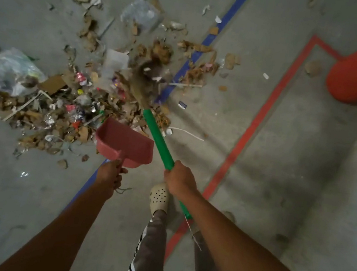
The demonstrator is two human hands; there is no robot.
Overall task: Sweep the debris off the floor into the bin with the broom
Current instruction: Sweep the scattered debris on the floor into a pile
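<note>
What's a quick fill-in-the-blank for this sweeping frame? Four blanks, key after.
1. The right hand grips the broom by its ____ handle.
2. The left hand holds a pink ____ by its grip.
3. The floor line nearest the bin is ____.
4. Most of the debris lies to the ____ of the blue line.

Missing words: green; dustpan; red; left.

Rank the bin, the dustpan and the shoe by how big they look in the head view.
1. bin, largest even with the frame edge cutting it off
2. dustpan, held nearer the camera, which enlarges it
3. shoe
</note>
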